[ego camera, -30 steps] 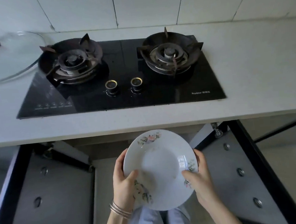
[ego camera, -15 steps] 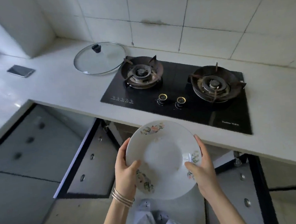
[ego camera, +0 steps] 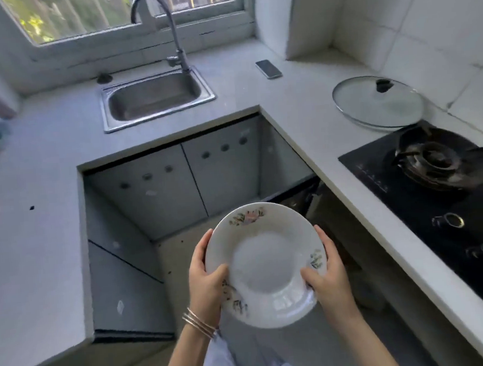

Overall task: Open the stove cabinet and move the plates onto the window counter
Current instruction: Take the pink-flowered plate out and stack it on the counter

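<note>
Plate between hands, left hand and right hand gripping opposite rims.

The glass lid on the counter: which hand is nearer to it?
Right. The right hand grips the plate on the side toward the lid, which lies up and right of it. The left hand grips the opposite rim, farther away.

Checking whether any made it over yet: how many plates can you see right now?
1. The plate is held between the left hand and right hand, over the floor. Others may be hidden in the cabinet.
</note>
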A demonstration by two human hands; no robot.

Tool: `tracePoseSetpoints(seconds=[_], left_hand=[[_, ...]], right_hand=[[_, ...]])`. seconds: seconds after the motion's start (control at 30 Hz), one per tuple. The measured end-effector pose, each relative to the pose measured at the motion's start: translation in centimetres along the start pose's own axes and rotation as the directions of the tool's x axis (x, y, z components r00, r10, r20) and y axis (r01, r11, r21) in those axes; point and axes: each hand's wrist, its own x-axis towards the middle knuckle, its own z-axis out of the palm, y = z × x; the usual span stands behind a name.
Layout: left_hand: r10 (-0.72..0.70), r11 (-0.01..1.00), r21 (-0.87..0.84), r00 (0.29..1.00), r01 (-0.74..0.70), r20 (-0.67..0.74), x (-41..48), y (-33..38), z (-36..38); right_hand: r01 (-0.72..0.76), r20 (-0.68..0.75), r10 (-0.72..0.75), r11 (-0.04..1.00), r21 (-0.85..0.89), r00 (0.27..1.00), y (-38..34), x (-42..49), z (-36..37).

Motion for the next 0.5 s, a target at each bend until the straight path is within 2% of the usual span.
tracePoseSetpoints(seconds=[0.17,0.33,0.5], left_hand=[[0.018,0.996,-0.077,0.969,-0.038,-0.248,1.0,1.0,-7.4],[0.007,0.992,-0.116,0.917,-0.058,-0.399,2.7,2.7,-14.2],[0.093,0.994,-0.003,0.850,-0.111,-0.518,6.0,4.3,-21.0]], right_hand=[[0.047,0.243,-0.032,0.997,-0.055,0.969,-1.0,2.4,8.4],[0.052,0.403,-0.035,0.998,-0.032,0.915,-2.1,4.2,17.1],[0.097,0.497,-0.029,0.989,-0.112,0.867,-3.2,6.0,25.7]])
